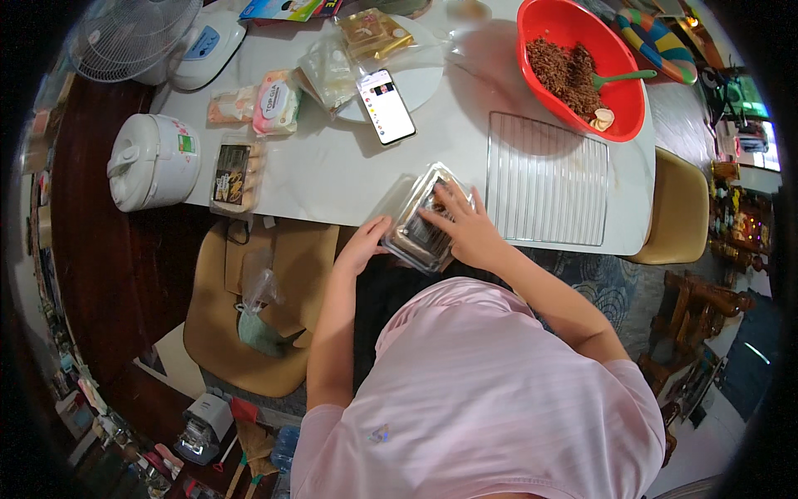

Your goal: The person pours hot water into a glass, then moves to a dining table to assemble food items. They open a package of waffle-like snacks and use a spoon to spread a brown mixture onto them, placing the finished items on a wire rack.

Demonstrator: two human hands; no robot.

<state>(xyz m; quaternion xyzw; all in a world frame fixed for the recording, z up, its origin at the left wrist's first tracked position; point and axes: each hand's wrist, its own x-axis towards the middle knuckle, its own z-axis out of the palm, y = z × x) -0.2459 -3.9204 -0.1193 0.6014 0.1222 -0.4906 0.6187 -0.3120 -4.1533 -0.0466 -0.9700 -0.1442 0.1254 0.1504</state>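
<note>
The right hand (467, 226) is lying flat, fingers spread, on the lid of a clear plastic food box (424, 223), pressing down on it rather than gripping it. The left hand (363, 245) is cupping the near left corner of the same box, fingers curled against its edge, so both hands are touching the box and neither is holding anything else. The box is sitting at the near edge of the white table (332, 179), directly ahead of the person's body, with part of it appearing to overhang the edge, although the fisheye bend is making this hard to confirm. Its long axis is running diagonally, from the near left corner under the left hand to the far right corner beyond the right fingertips, so the box is pointing away and to the right. The right hand is covering the centre of the lid and is therefore the nearer hand to the middle of the box; the left hand is only steadying one end. The contents are showing dark through the lid. Just beside the box on the right, a wire cooling rack (547, 176) is lying flat. Farther out, a phone (386, 106) is lying face up, and a red bowl (540, 25) with a green spoon (619, 77) is standing at the far right.
</note>
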